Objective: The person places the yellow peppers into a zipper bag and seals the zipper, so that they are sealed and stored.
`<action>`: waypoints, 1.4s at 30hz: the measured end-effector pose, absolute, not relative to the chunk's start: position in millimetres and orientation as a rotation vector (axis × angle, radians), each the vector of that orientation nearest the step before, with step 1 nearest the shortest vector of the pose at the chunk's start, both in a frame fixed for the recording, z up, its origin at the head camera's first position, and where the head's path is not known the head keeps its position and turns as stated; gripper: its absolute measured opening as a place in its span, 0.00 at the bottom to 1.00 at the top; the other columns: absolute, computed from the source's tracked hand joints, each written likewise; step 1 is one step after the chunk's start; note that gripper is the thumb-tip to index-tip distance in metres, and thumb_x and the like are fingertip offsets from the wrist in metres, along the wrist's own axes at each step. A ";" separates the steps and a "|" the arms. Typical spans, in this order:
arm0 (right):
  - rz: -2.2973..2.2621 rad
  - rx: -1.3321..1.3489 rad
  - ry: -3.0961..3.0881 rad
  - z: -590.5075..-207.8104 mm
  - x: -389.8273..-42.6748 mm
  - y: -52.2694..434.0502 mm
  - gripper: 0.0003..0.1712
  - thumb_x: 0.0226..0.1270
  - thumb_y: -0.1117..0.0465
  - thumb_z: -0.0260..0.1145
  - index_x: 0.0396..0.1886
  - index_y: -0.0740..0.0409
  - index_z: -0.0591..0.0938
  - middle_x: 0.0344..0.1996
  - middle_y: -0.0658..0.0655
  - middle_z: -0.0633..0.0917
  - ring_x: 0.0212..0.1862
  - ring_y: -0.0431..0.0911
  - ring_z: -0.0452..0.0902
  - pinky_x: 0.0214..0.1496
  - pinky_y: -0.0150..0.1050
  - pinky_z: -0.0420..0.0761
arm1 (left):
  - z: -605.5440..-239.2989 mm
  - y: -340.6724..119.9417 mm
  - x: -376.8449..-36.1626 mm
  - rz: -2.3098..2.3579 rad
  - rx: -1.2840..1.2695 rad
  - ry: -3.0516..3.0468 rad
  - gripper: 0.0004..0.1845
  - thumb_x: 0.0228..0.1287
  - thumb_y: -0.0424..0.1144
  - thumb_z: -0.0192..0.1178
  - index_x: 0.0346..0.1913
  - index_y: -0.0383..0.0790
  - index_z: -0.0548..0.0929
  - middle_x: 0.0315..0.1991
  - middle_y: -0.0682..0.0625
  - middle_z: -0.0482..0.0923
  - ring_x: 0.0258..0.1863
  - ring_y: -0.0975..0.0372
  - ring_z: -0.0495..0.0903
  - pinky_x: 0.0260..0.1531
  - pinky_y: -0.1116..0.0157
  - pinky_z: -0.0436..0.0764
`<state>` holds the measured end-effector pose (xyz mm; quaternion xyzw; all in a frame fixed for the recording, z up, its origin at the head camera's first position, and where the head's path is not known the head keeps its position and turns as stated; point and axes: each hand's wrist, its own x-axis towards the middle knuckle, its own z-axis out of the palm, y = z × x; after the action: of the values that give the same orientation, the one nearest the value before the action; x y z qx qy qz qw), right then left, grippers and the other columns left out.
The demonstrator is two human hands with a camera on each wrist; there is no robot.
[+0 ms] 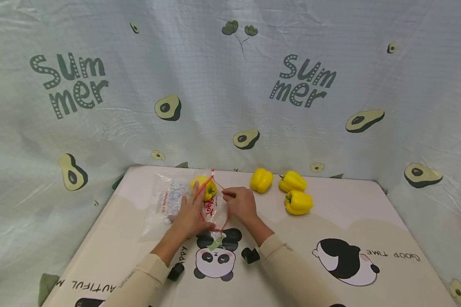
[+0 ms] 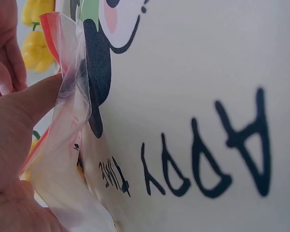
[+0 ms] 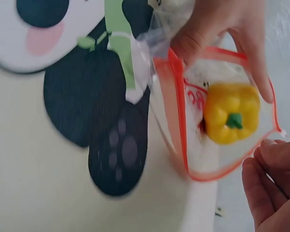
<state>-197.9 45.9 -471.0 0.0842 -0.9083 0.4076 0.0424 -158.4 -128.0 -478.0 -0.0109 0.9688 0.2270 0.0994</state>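
A clear plastic zip bag (image 1: 159,213) with a red zip strip lies on the table, its mouth spread towards the right. Inside sits one yellow bell pepper (image 3: 232,108), its green stem facing the mouth. My left hand (image 1: 189,217) spans the mouth; its fingers stretch over the far part, and the thumb presses the near edge, where clear plastic bunches in the left wrist view. At the right side of the mouth, my right hand (image 1: 242,204) pinches the red-edged rim (image 3: 210,175) between thumb and fingers.
Three more yellow bell peppers, one (image 1: 261,180) nearest the right hand and a pair (image 1: 293,181) further right, stand on the table. The tabletop (image 1: 353,213) carries panda prints and lettering. A printed cloth (image 1: 207,76) hangs behind its back edge.
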 end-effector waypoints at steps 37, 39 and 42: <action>1.194 0.068 -2.769 -443.0 -198.1 196.5 0.16 0.73 0.61 0.70 0.56 0.60 0.89 0.50 0.61 0.92 0.53 0.57 0.88 0.57 0.52 0.88 | -479.0 -129.0 -159.2 0.668 -0.019 2.877 0.67 0.50 0.54 0.81 0.86 0.53 0.45 0.88 0.51 0.28 0.82 0.29 0.42 0.54 0.12 0.47; 1.166 0.056 -2.759 -443.3 -198.4 207.8 0.16 0.72 0.61 0.70 0.56 0.60 0.89 0.50 0.62 0.92 0.54 0.58 0.88 0.58 0.53 0.87 | -478.7 -129.1 -158.9 0.667 -0.016 2.879 0.67 0.51 0.53 0.81 0.86 0.53 0.45 0.88 0.51 0.28 0.82 0.29 0.42 0.54 0.12 0.47; 1.141 0.005 -2.762 -443.4 -198.4 226.4 0.18 0.72 0.61 0.70 0.58 0.61 0.88 0.53 0.64 0.90 0.57 0.60 0.87 0.62 0.55 0.86 | -477.7 -128.6 -159.1 0.670 -0.017 2.875 0.67 0.51 0.53 0.81 0.86 0.53 0.45 0.88 0.51 0.28 0.82 0.29 0.42 0.54 0.12 0.48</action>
<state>-198.4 226.4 -443.4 0.0018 -0.9215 0.3806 0.0768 -159.1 -128.6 -477.7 -0.0057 0.9695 0.2261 0.0946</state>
